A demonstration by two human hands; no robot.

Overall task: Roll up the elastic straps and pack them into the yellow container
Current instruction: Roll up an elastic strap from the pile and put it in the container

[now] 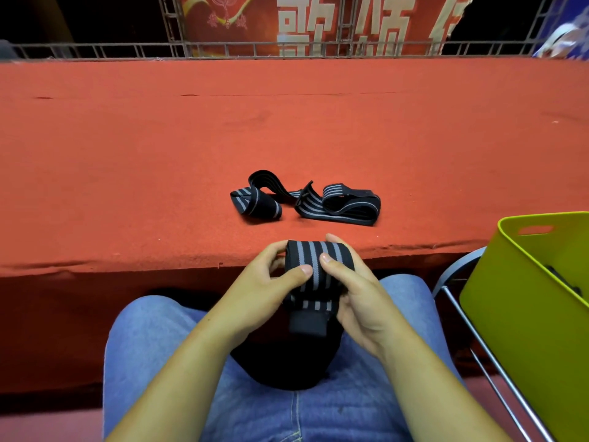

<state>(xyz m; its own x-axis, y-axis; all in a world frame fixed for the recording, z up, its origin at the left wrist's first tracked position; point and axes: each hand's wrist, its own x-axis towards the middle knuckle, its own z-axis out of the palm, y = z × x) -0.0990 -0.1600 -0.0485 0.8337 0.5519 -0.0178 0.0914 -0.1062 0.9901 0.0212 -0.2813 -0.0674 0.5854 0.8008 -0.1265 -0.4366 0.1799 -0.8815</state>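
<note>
We held a part-rolled elastic strap (pixel 318 263) over our lap, just at the near edge of the table. Our left hand (pixel 267 282) was curled round its left side, thumb pressed on the striped face, and our right hand (pixel 353 298) gripped the right side, thumb likewise on top. The tail, ending in a plain black tab (pixel 307 323), hung below our thumbs, not yet wound in. The chief risk, as we judged it, was springiness. If either thumb eased, the elastic could uncoil, or the roll could wind on crookedly and sit badly in the yellow container (pixel 526 298). That stood to our right, seemingly on a metal-framed chair (pixel 478 339), with something dark inside. A dropped roll might also slip between our knees. The loose straps (pixel 347 205) lay looped on the table, well apart from the container. The table wore a red felt-like cloth (pixel 223 129), frayed along its near edge. Behind it ran a metal rail (pixel 223 51) and a red banner (pixel 318 23) with pale characters, and the room beyond was dark.
</note>
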